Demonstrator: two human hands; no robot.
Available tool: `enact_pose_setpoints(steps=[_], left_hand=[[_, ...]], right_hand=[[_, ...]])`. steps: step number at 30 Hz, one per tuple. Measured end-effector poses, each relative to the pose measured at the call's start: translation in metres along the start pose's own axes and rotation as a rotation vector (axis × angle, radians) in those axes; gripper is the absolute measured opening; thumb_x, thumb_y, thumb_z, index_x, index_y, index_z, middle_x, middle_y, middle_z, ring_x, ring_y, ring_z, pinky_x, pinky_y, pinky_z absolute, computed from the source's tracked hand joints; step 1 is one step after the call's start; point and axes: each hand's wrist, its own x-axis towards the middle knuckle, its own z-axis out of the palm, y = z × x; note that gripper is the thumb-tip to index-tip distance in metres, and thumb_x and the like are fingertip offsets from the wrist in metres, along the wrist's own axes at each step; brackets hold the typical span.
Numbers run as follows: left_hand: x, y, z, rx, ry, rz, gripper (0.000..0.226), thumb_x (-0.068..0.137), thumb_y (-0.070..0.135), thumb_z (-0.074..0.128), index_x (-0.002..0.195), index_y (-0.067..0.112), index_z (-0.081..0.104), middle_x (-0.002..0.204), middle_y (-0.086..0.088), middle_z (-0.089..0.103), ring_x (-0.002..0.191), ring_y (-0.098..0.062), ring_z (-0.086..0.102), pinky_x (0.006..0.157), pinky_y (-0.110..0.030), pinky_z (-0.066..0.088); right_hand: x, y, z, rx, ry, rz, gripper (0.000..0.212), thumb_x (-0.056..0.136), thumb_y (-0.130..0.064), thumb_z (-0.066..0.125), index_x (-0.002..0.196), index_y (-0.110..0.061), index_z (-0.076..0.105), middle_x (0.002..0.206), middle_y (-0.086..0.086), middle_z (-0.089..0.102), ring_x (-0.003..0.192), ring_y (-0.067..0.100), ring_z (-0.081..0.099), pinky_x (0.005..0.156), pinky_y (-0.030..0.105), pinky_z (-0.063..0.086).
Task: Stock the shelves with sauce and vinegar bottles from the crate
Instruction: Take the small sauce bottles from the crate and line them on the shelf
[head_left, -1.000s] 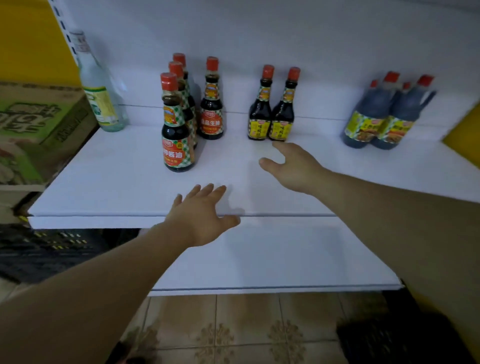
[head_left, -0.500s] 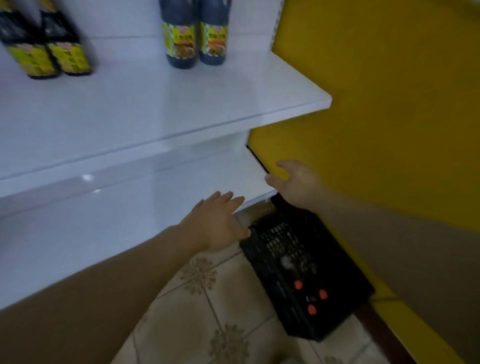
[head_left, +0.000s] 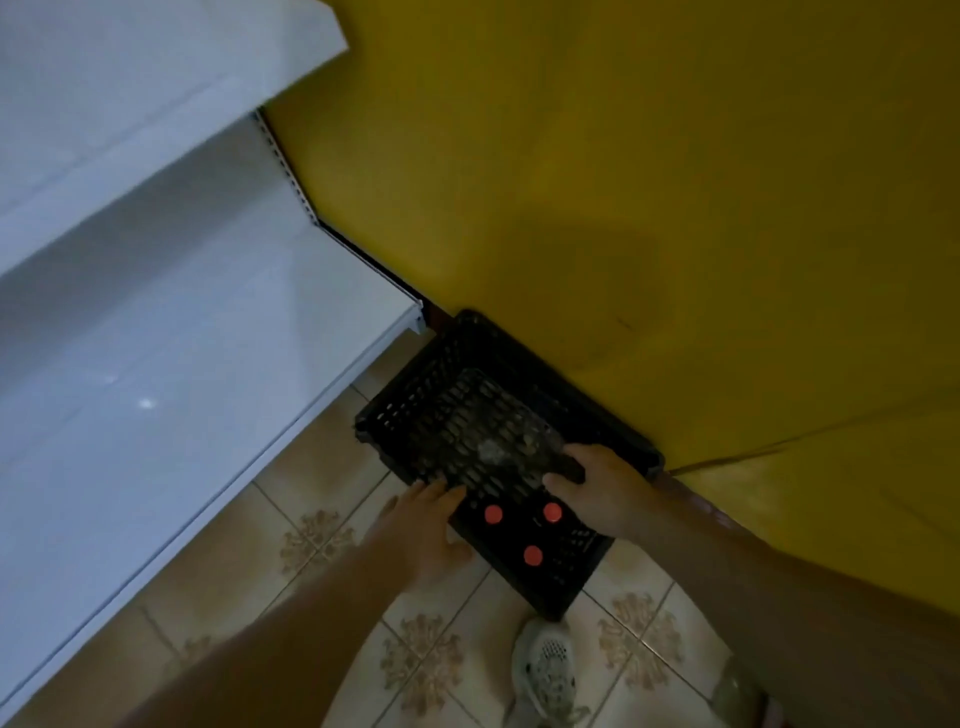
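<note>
A black mesh crate (head_left: 415, 400) stands on the tiled floor against the yellow wall. At its near end stand three dark bottles with red caps (head_left: 493, 514), (head_left: 552, 512), (head_left: 533, 556). My left hand (head_left: 426, 525) reaches over the crate's left rim with its fingers stretched out, just left of the caps. My right hand (head_left: 597, 488) is inside the crate, with thumb and fingers curled round a dark bottle (head_left: 569, 467) whose shape is hard to make out. The far half of the crate shows only its mesh bottom.
The white lower shelf (head_left: 182, 389) ends just left of the crate, with the upper shelf (head_left: 156, 78) above it. The yellow wall (head_left: 623, 208) runs along the crate's right side. My shoe (head_left: 545, 670) is on the floor (head_left: 322, 493) near the crate's front corner.
My view swung from the stocked upper shelf down and right to the crate. Both hands dropped from the shelf to the crate; the right one now grips something inside it.
</note>
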Motion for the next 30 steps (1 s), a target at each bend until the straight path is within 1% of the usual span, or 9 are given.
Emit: enact_pose_setpoints(steps=[4,9,11,14,17,20,23,26,30], left_hand=[[0.062,0.025,0.021,0.004,-0.048,-0.025,0.08,0.09,0.054,0.05,0.152,0.026,0.009,0.161,0.001,0.005,0.147,-0.022,0.005,0.12,-0.04,0.012],[0.129,0.037,0.055,-0.003,-0.094,-0.02,0.082,0.086,0.049,0.059,0.151,0.023,0.016,0.158,-0.001,0.016,0.145,-0.023,0.015,0.117,-0.043,0.018],[0.152,0.035,0.069,0.026,-0.105,0.004,0.082,0.085,0.048,0.061,0.151,0.024,0.017,0.158,0.001,0.017,0.145,-0.022,0.015,0.117,-0.042,0.019],[0.183,0.025,0.084,0.107,-0.14,0.053,0.085,0.084,0.048,0.061,0.151,0.025,0.014,0.158,0.001,0.016,0.146,-0.023,0.011,0.117,-0.044,0.017],[0.208,0.011,0.098,0.096,-0.17,0.07,0.087,0.083,0.048,0.063,0.151,0.025,0.015,0.158,-0.001,0.017,0.145,-0.025,0.014,0.116,-0.046,0.019],[0.222,-0.002,0.113,0.014,-0.156,0.069,0.087,0.081,0.047,0.065,0.15,0.025,0.019,0.156,-0.002,0.023,0.143,-0.024,0.022,0.114,-0.045,0.024],[0.226,-0.009,0.12,0.001,-0.155,0.096,0.086,0.082,0.046,0.064,0.151,0.024,0.017,0.157,-0.003,0.022,0.143,-0.024,0.021,0.115,-0.043,0.024],[0.219,-0.012,0.115,-0.035,-0.157,0.104,0.084,0.084,0.044,0.063,0.151,0.024,0.016,0.157,-0.004,0.019,0.144,-0.023,0.018,0.117,-0.041,0.021],[0.188,-0.004,0.087,-0.158,-0.125,0.118,0.082,0.085,0.035,0.067,0.151,0.02,0.02,0.156,-0.006,0.023,0.142,-0.023,0.022,0.116,-0.036,0.023]], right_hand=[[0.032,0.042,0.002,0.03,-0.056,0.045,0.072,0.097,-0.049,0.049,0.154,-0.017,0.019,0.16,0.005,0.017,0.143,0.027,0.027,0.114,0.038,0.031],[0.072,0.077,0.03,0.018,-0.056,0.015,0.065,0.093,-0.043,0.058,0.147,-0.016,0.034,0.149,0.009,0.038,0.136,0.029,0.038,0.107,0.036,0.038],[0.091,0.087,0.043,-0.049,-0.059,0.013,0.063,0.094,-0.039,0.058,0.147,-0.015,0.032,0.148,0.011,0.039,0.135,0.03,0.038,0.106,0.035,0.037],[0.121,0.099,0.062,-0.156,-0.11,0.024,0.065,0.095,-0.035,0.056,0.15,-0.016,0.026,0.15,0.013,0.034,0.136,0.031,0.036,0.105,0.033,0.036],[0.146,0.108,0.084,-0.267,-0.156,0.03,0.069,0.096,-0.031,0.056,0.152,-0.016,0.019,0.154,0.013,0.026,0.138,0.033,0.032,0.108,0.035,0.034],[0.165,0.114,0.11,-0.406,-0.194,0.058,0.058,0.098,-0.026,0.053,0.147,-0.013,0.026,0.144,0.018,0.035,0.128,0.037,0.042,0.099,0.042,0.043],[0.172,0.118,0.122,-0.462,-0.12,0.062,0.043,0.096,-0.012,0.053,0.136,-0.011,0.037,0.13,0.018,0.048,0.116,0.038,0.053,0.083,0.042,0.049],[0.161,0.114,0.114,-0.374,0.01,0.049,0.035,0.096,-0.014,0.051,0.13,-0.012,0.045,0.12,0.017,0.058,0.107,0.038,0.059,0.072,0.036,0.046],[0.108,0.081,0.077,-0.169,0.192,-0.001,0.034,0.094,-0.024,0.056,0.126,-0.015,0.053,0.114,0.013,0.065,0.108,0.034,0.061,0.079,0.034,0.046]])
